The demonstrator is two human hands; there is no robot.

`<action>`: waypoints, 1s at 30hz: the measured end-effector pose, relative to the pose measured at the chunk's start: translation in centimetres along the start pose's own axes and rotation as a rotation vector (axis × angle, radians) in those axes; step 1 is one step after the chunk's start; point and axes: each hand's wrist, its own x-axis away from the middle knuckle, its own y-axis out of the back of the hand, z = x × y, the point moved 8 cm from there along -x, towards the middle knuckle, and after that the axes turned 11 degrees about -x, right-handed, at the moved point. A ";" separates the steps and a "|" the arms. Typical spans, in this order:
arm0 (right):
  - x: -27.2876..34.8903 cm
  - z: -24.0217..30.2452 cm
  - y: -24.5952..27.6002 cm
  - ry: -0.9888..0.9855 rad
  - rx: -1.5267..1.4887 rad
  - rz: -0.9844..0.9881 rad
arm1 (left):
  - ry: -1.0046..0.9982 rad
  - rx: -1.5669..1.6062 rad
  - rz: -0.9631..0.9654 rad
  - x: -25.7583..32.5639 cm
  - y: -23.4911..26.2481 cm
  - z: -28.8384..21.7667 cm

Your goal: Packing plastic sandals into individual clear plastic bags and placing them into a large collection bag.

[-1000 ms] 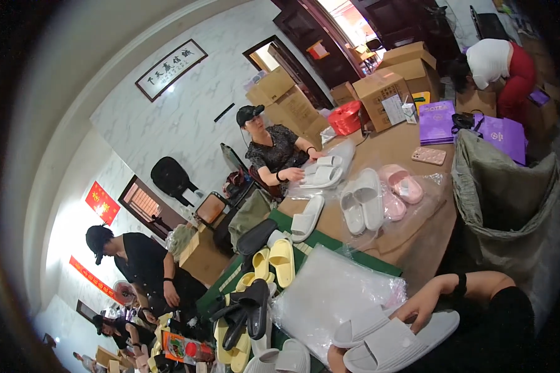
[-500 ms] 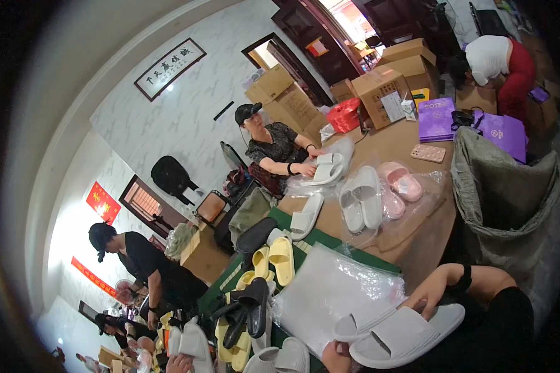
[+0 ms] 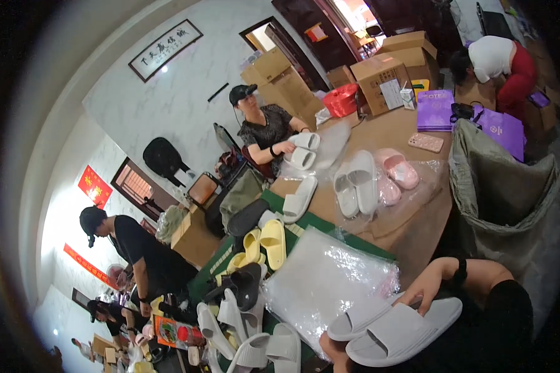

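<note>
Head view: right hand (image 3: 422, 294) clamps slipper pair (image 3: 393, 340); grip of left hand (image 3: 336, 353) cannot be told. White slippers (image 3: 213, 329) now top the pile (image 3: 249, 285), apparently adding stock within reach.

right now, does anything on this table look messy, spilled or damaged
Nothing visibly spilled or damaged. The one messy spot is left of the clear plastic bags: black, yellow and pale slippers lie jumbled, overlapping and pointing different ways, unlike the pale pair at the right hand, which sits side by side.
</note>
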 end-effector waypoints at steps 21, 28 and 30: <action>-1.7 1.8 1.1 -0.336 0.612 -0.283 | 0.277 -0.307 -0.175 0.0 1.8 -6.4; -0.7 0.8 2.4 -0.605 1.243 -0.673 | -0.384 -0.829 -0.002 0.8 -2.4 -12.8; -1.4 1.0 2.8 -0.593 1.309 -0.717 | -0.335 -0.813 0.046 1.6 -3.4 -11.5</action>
